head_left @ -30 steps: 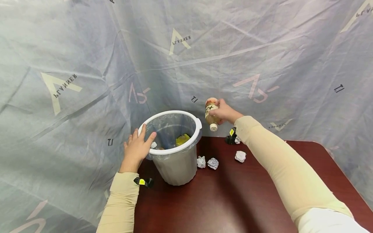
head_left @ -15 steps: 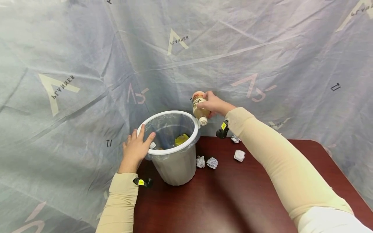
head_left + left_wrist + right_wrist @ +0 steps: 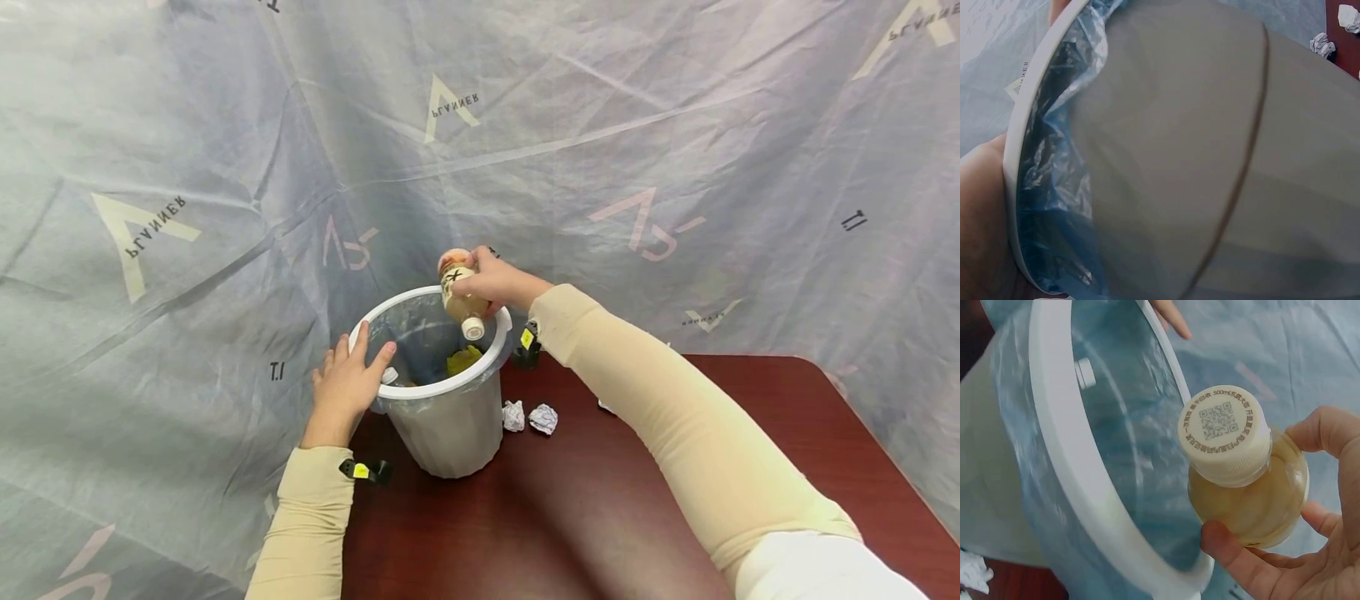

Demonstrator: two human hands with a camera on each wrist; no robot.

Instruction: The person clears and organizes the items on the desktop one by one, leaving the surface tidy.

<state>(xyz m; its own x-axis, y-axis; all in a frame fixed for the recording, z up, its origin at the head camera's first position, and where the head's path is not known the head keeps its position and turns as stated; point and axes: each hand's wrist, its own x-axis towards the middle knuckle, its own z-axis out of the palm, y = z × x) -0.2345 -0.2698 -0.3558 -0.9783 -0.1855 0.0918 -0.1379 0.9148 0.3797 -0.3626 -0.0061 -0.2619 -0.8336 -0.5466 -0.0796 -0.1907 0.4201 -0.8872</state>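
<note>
Right hand (image 3: pixel 495 282) has swung left with the bottle (image 3: pixel 457 293): a second ago it was out over the table beyond the bin's far side, now it sits over the rim of the bin (image 3: pixel 420 390), cap pointing down into the opening. Left hand hasn't shifted.

Right hand: fingers and thumb wrapped round the bottle body, firm grasp. Right wrist view shows the cap (image 3: pixel 1224 434) with a printed QR code, pale liquid behind it, white rim (image 3: pixel 1060 450) just beside it.

Left hand (image 3: pixel 347 385): on the near-left rim, thumb hooked over the edge, fingers spread on the outside. Steadying, not clenched. Left wrist view is mostly grey bin wall (image 3: pixel 1210 156) and bunched blue liner (image 3: pixel 1054 187).

Doing this step well, my read: bottle is over the right side of the opening, close to the rim. Bring it nearer the centre before letting go, otherwise it could clip the edge and bounce out. Leave the left hand on the rim; the bin looks light and the liner loose. Drop low, not from height.

Inside the bin: something yellow (image 3: pixel 463 360) and another white cap (image 3: pixel 388 376) against the liner.

Surface: dark red-brown table (image 3: pixel 600 517), bin near its back-left corner. Two crumpled paper balls (image 3: pixel 528 416) just right of the bin's base; a third is mostly hidden behind the right sleeve. Backdrop is a wrinkled grey-blue sheet (image 3: pixel 225 167) with mirrored "PLANNER" logos hung all round the table.
</note>
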